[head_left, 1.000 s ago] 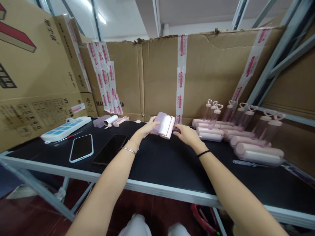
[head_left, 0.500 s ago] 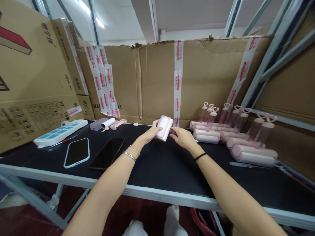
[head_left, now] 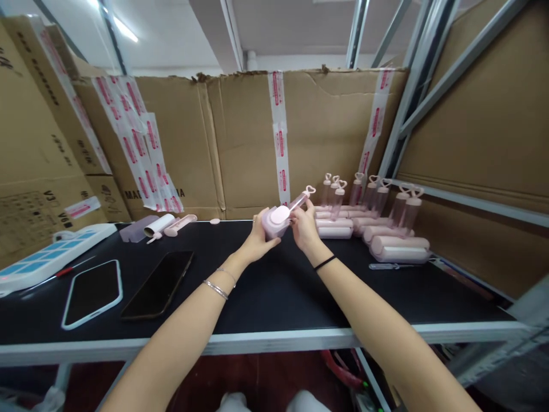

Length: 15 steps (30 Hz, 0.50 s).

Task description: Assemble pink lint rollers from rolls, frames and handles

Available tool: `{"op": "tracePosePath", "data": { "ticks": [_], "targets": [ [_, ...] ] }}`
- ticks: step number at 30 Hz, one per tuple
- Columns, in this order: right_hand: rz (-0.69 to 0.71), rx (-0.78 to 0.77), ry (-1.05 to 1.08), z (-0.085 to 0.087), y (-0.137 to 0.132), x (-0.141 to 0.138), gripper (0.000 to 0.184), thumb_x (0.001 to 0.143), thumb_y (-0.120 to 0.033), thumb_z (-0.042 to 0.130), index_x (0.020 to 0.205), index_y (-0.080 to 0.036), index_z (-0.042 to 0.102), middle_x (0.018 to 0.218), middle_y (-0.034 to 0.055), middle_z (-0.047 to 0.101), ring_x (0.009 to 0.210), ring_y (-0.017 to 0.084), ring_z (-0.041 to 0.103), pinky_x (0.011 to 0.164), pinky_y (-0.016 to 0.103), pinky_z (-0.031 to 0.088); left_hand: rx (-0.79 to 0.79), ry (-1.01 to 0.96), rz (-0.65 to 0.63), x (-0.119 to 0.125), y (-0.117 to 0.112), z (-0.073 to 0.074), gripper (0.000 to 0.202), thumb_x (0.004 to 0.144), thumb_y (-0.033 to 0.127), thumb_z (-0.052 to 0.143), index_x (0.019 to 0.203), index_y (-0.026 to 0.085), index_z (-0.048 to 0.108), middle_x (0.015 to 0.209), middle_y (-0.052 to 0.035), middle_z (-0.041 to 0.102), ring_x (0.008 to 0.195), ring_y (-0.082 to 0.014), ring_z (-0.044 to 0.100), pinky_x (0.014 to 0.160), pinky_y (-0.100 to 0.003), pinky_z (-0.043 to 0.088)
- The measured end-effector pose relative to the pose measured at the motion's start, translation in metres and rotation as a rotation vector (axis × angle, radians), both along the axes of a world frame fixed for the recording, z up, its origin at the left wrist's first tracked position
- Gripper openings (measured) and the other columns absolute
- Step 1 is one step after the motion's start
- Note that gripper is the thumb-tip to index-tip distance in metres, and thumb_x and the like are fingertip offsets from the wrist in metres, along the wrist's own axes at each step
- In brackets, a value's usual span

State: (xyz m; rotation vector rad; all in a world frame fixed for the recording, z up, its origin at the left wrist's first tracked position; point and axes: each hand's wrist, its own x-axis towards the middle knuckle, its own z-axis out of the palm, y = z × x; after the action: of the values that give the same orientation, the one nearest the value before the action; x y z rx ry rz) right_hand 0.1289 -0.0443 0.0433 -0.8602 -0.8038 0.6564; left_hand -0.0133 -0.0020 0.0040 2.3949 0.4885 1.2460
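Note:
A pale pink lint roller [head_left: 277, 222] is held above the table, its round end turned toward me. My left hand [head_left: 256, 240] is closed around its body. From the roller a clear handle [head_left: 299, 200] with a heart-shaped loop slants up to the right. My right hand [head_left: 304, 226] is closed on this handle close to where it meets the body; some fingertips are hidden. Just right of that hand, several similar lint rollers [head_left: 334, 229] stand in rows with their heart-topped handles upright.
On the left lie a white phone [head_left: 93, 293], a dark phone [head_left: 158, 285], a power strip [head_left: 55, 254] and a red screwdriver [head_left: 64, 271]. Loose roller parts [head_left: 160, 226] and a small pink disc [head_left: 215, 221] lie toward the back. A clear-handled screwdriver [head_left: 386, 266] lies right. Cardboard [head_left: 244, 143] walls the back.
The lint roller has been turned, so its round end now faces me and its handle points up to the right. My view has swung right, shifting the table's things leftward.

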Motion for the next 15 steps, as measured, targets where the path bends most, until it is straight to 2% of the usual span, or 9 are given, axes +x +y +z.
{"op": "tracePosePath", "data": {
  "ticks": [2,3,5,6,8,11,14,15],
  "targets": [
    [-0.073,-0.024,-0.104,0.008,-0.004,0.009,0.054,0.066,-0.027,0.051,0.118,-0.024,0.034,0.086,-0.0012,0.055,0.063,0.013,0.055,0.063,0.028,0.047,-0.027,0.148,0.006,-0.003,0.001,0.000,0.095,0.067,0.025,0.070,0.144,0.018,0.015,0.146,-0.0191,0.025,0.139,-0.0335,0.021,0.115,-0.051,0.010],
    [-0.130,-0.062,-0.249,0.012,-0.009,0.016,0.047,0.068,-0.028,0.051,0.114,-0.023,0.038,0.083,-0.0008,0.056,0.064,0.014,0.055,0.064,0.029,0.047,-0.058,0.235,0.025,-0.005,0.000,0.001,0.097,0.066,0.025,0.071,0.145,0.018,0.015,0.146,-0.0198,0.026,0.139,-0.0346,0.020,0.115,-0.051,0.010],
    [-0.220,-0.173,-0.714,0.020,-0.020,0.032,0.039,0.068,-0.026,0.054,0.106,-0.021,0.046,0.084,0.0024,0.060,0.073,0.018,0.059,0.070,0.030,0.046,-0.151,0.385,0.096,-0.009,-0.003,0.004,0.099,0.063,0.025,0.072,0.146,0.017,0.019,0.145,-0.0204,0.030,0.139,-0.0372,0.021,0.114,-0.053,0.011],
    [-0.323,-0.240,-0.918,0.024,-0.026,0.041,0.033,0.069,-0.025,0.054,0.102,-0.020,0.050,0.083,0.0042,0.062,0.078,0.020,0.059,0.074,0.031,0.045,-0.209,0.430,0.137,-0.011,-0.004,0.005,0.098,0.062,0.027,0.073,0.145,0.018,0.021,0.145,-0.0204,0.032,0.139,-0.0384,0.021,0.113,-0.054,0.011],
    [-0.501,-0.442,-1.166,0.026,-0.036,0.060,0.021,0.072,-0.024,0.053,0.091,-0.018,0.056,0.082,0.0090,0.065,0.082,0.024,0.061,0.075,0.033,0.043,-0.328,0.467,0.214,-0.014,-0.006,0.006,0.096,0.060,0.029,0.075,0.142,0.021,0.026,0.146,-0.0202,0.033,0.140,-0.0405,0.020,0.111,-0.056,0.011],
    [-0.571,-0.715,-1.277,0.021,-0.039,0.097,0.021,0.076,-0.031,0.052,0.087,-0.015,0.060,0.081,0.0156,0.066,0.079,0.028,0.062,0.066,0.034,0.041,-0.435,0.453,0.297,-0.019,-0.001,0.005,0.093,0.053,0.028,0.078,0.136,0.022,0.035,0.149,-0.0207,0.030,0.140,-0.0424,0.019,0.110,-0.059,0.010],
    [-0.590,-0.795,-1.338,0.005,-0.024,0.142,0.026,0.075,-0.040,0.055,0.078,-0.015,0.064,0.068,0.0157,0.064,0.068,0.028,0.061,0.058,0.034,0.040,-0.473,0.428,0.373,-0.027,0.009,0.003,0.084,0.050,0.025,0.079,0.126,0.022,0.044,0.149,-0.0204,0.032,0.138,-0.0429,0.022,0.109,-0.060,0.010],
    [-0.656,-0.801,-1.323,-0.001,-0.017,0.158,0.027,0.074,-0.042,0.056,0.078,-0.016,0.064,0.062,0.0143,0.062,0.062,0.028,0.060,0.054,0.034,0.039,-0.479,0.438,0.411,-0.031,0.012,0.004,0.079,0.050,0.025,0.079,0.122,0.021,0.047,0.148,-0.0208,0.033,0.138,-0.0430,0.023,0.109,-0.060,0.010]
  ]
}}
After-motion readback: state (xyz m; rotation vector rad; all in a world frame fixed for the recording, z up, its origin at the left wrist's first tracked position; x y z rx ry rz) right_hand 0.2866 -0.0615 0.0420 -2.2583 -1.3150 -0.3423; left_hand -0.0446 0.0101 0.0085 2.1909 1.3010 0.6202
